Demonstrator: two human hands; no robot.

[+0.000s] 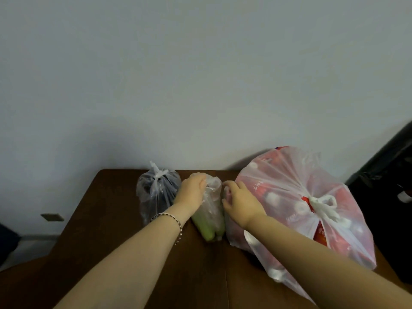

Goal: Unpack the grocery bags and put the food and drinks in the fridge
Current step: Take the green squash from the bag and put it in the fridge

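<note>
Three plastic bags stand on a dark brown table (107,219). The middle one is a small clear bag (211,210) with a pale green vegetable (209,230) showing at its lower end. My left hand (191,190) grips the top of this bag from the left. My right hand (239,201) is at the bag's right side, its fingers curled and pinching the plastic near the top. To the left stands a knotted clear bag (156,192) with dark contents. On the right lies a large knotted bag (312,208) with red and white packages inside.
The table stands against a plain grey wall (200,74). A black object (388,197) rises just to the right of the table. A small dark wall plate (52,217) is low at the left. A bracelet circles my left wrist.
</note>
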